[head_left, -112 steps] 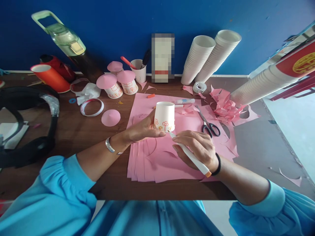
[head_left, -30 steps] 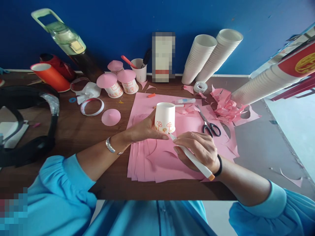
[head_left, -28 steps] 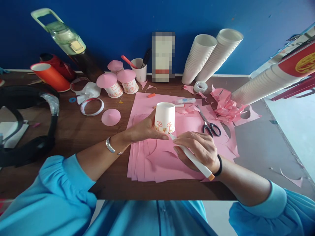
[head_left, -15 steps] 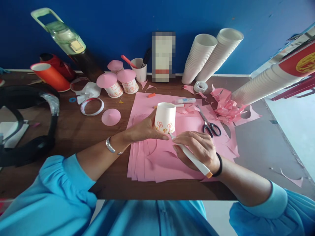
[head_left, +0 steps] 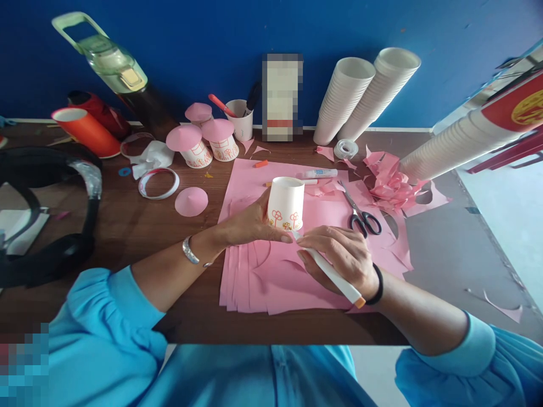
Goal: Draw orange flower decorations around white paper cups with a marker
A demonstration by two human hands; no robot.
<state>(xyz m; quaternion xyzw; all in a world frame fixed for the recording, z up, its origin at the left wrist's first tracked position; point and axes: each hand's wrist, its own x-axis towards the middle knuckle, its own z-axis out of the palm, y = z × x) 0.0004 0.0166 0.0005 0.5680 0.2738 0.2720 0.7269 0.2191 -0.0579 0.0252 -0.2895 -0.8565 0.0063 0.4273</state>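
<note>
A white paper cup (head_left: 285, 198) with orange and yellow flowers drawn round its lower part is held by my left hand (head_left: 254, 221), the thumb beneath it and the fingers behind. My right hand (head_left: 339, 257) grips a white marker pen (head_left: 337, 277) with an orange end, its tip at the cup's lower edge. Under both hands lie stacked pink paper sheets (head_left: 250, 282) with curved cuts. Scissors with black handles (head_left: 365, 221) rest on the paper to the right. Behind the cup are a glue tube (head_left: 319, 173) and an orange pen cap (head_left: 261, 164).
Decorated cups with pink cone tops (head_left: 186, 144) stand at the back left, near a loose pink cone (head_left: 192, 202). Tall paper cup stacks (head_left: 344, 102) lean at the wall. Crumpled pink scraps (head_left: 394, 183) lie right; headphones (head_left: 91, 209) and a bottle (head_left: 144, 96) are left.
The cup has turned slightly in my left hand, so its drawn flowers sit a little further right. The marker tip stays at the cup's lower edge.
</note>
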